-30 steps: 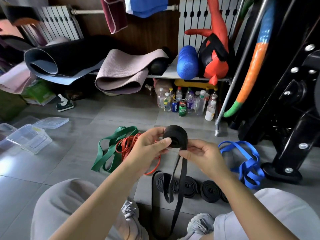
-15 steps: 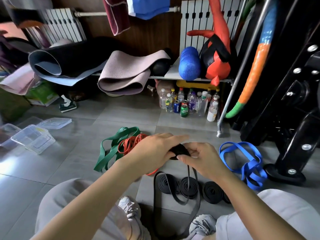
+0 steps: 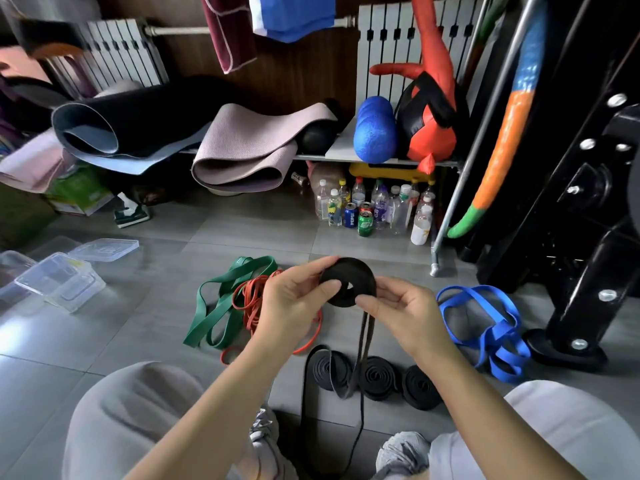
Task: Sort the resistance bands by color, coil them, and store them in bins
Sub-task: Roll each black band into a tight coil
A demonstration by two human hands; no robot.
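A half-wound black band coil (image 3: 356, 277) is held up between both hands, its flat face toward me. My left hand (image 3: 294, 303) pinches its left side with thumb on the face. My right hand (image 3: 401, 311) pinches the lower right edge, where the loose black tail (image 3: 363, 344) hangs to the floor. Three coiled black bands (image 3: 377, 377) lie on the floor below. A green band (image 3: 221, 303) and a tangled orange-red band (image 3: 252, 299) lie left of my hands. A loose blue band (image 3: 485, 327) lies to the right. Clear plastic bins (image 3: 59, 282) stand at far left.
A loose clear lid (image 3: 104, 249) lies by the bins. Bottles and cans (image 3: 374, 213) stand under a low shelf (image 3: 311, 156) with rolled mats. A black machine frame (image 3: 581, 271) and its round foot (image 3: 568, 351) crowd the right. My knees frame the bottom edge.
The coil was lowered with my left hand laid over it, then raised again. It has turned from edge-on to face-on, and the hanging tail looks shorter.
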